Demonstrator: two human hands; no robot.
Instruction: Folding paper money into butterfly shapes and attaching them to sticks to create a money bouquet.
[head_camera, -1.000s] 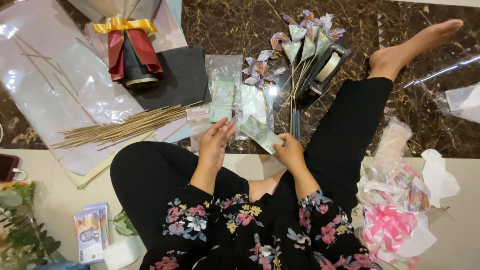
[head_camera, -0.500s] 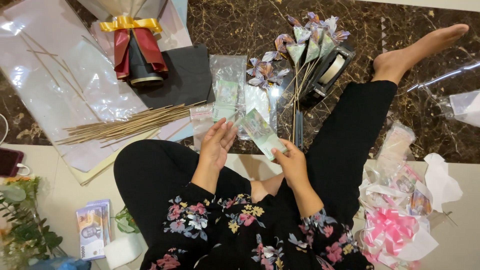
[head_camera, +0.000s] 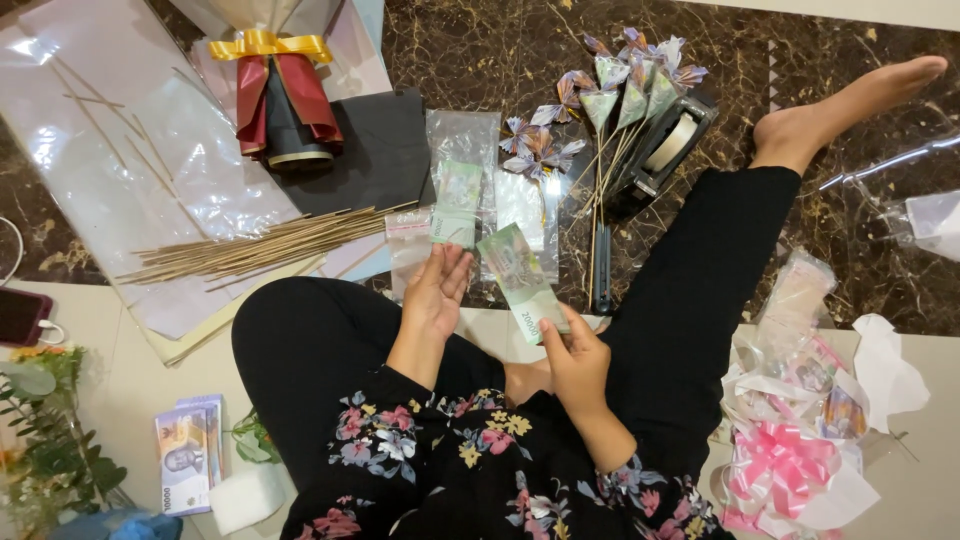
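**Banknote held over your lap**

Your right hand (head_camera: 575, 365) pinches the green banknote (head_camera: 520, 280) by its lower edge; your left hand (head_camera: 437, 290) hovers spread beside it, touching nothing; clear sleeves (head_camera: 462, 135) and sticks (head_camera: 260, 245) crowd the floor ahead.

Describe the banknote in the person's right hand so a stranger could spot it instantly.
Start at the outstretched leg in black trousers; just left of its knee the right hand pinches a green banknote. Unlike the bagged notes beyond, it is bare and lifted off the floor.
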